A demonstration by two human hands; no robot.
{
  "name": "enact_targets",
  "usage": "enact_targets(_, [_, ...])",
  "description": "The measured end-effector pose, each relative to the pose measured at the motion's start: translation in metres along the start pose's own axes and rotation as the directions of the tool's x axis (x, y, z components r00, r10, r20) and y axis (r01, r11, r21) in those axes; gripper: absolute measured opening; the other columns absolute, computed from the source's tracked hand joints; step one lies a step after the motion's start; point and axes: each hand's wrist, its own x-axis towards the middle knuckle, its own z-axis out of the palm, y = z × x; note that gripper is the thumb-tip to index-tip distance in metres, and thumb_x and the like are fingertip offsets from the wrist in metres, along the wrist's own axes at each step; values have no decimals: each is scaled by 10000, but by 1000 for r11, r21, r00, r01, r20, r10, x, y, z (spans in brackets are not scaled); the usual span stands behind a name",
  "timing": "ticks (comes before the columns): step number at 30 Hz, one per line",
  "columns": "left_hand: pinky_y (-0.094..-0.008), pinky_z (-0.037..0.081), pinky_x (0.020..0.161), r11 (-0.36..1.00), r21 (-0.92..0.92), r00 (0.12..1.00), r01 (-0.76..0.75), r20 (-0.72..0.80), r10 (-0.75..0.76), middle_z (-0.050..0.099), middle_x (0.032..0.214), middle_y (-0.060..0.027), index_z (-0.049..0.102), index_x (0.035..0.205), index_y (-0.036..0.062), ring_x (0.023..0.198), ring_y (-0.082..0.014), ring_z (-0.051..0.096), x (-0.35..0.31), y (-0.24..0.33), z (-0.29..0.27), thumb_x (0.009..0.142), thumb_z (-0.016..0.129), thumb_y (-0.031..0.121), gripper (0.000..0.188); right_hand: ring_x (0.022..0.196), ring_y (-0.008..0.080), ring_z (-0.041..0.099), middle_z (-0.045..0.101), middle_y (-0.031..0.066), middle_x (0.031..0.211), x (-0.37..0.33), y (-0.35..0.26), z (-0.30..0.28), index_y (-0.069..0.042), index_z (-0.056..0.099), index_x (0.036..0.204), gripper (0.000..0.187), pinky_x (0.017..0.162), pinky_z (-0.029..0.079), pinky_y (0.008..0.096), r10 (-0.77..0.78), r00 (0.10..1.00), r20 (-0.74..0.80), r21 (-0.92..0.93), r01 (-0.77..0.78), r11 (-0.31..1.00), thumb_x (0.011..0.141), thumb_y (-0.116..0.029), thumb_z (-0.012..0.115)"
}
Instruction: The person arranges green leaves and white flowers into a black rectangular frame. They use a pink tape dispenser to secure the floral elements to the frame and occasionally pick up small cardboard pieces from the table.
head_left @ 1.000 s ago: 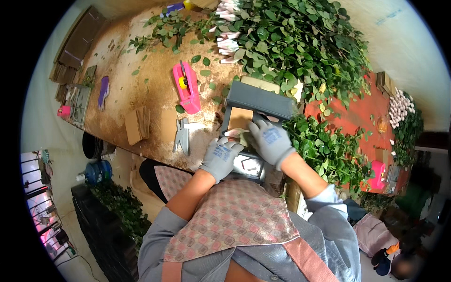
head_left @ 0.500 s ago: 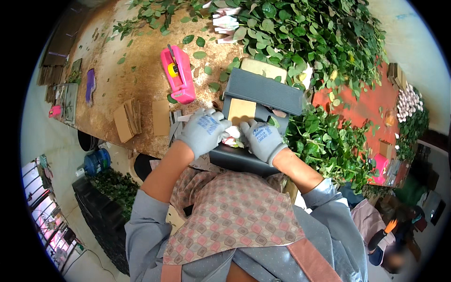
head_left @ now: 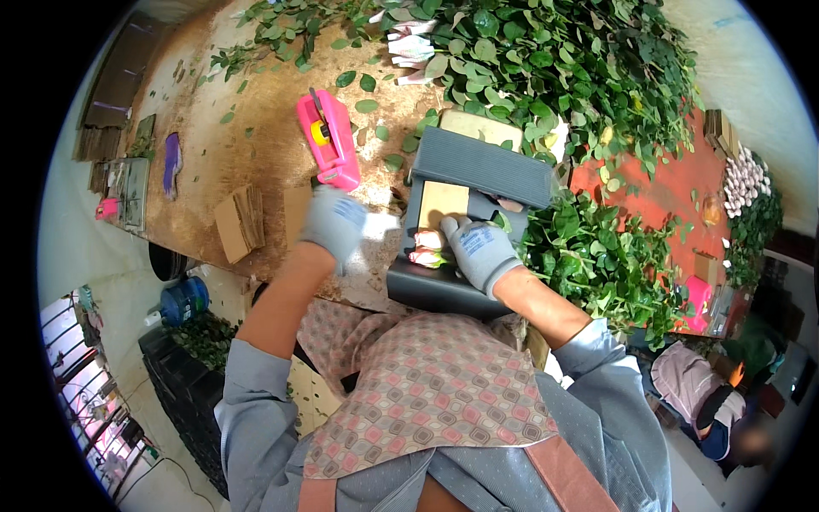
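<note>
Away from the small buds [head_left: 429,247] the left hand [head_left: 335,224] has swung leftward, a grey-gloved blur now, just short of the glossy pink tape dispenser [head_left: 331,141] — its fingers are hidden, so I can't tell whether it grips anything. The right hand [head_left: 483,251] stays put beside the buds, fingers bent and close together; whether they pinch a stem I can't tell. Pink-and-white, the buds lie in the dark holder [head_left: 444,292], smooth-fronted with a ribbed bar [head_left: 482,166], against a flat tan cardboard square [head_left: 443,203]
</note>
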Motion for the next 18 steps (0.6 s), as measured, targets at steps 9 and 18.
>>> enact_targets(9, [-517, 448, 1002, 740, -493, 854, -458, -477, 210, 599, 1387, -119, 561, 1409, 114, 1192, -338, 575, -76, 76, -28, 897, 690, 360, 583, 867, 328, 739, 705, 168, 977, 5, -6, 5, -75, 629, 1083, 161, 655, 567, 456, -77, 997, -8, -89, 76, 993, 964, -158, 557])
enact_targets(18, [-436, 442, 874, 874, -343, 824, -344, -557, 106, 603, 1392, -47, 601, 1378, 132, 1107, -247, 556, -62, 102, -26, 888, 630, 193, 495, 868, 326, 734, 733, 152, 970, 6, 0, 3, -77, 652, 1108, 227, 712, 572, 448, -64, 998, 21, 23, 63, 998, 994, -197, 496])
